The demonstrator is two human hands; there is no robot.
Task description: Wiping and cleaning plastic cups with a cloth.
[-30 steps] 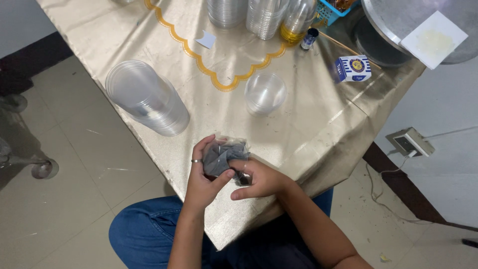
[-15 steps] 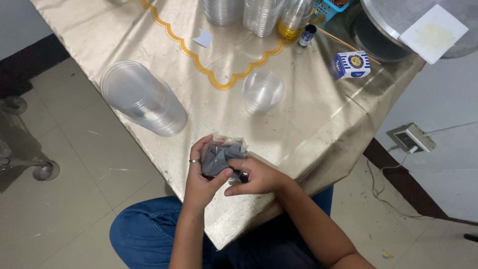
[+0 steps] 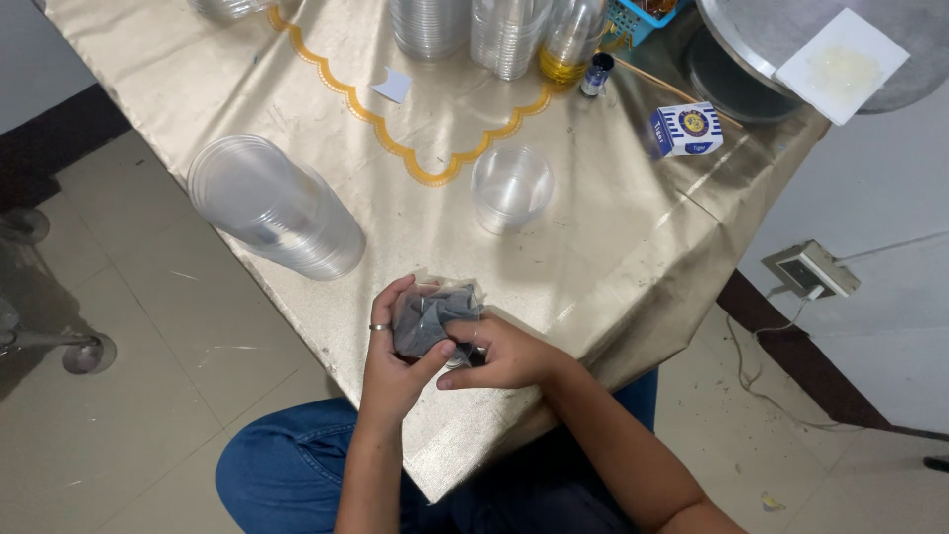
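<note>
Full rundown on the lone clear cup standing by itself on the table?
The single cup is clear, thin plastic by its look, round-rimmed, upright and apparently empty. It stands on the gold tablecloth just below the scalloped orange border, apart from the cup stacks. Nothing touches it; both hands work nearer the table edge.

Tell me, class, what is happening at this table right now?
A seated person holds a small clear cup in the left hand at the table's edge, while the right hand presses a grey cloth into it. A single clear cup stands upright farther in, and a stack of cups lies on its side on the gold tablecloth.
</note>
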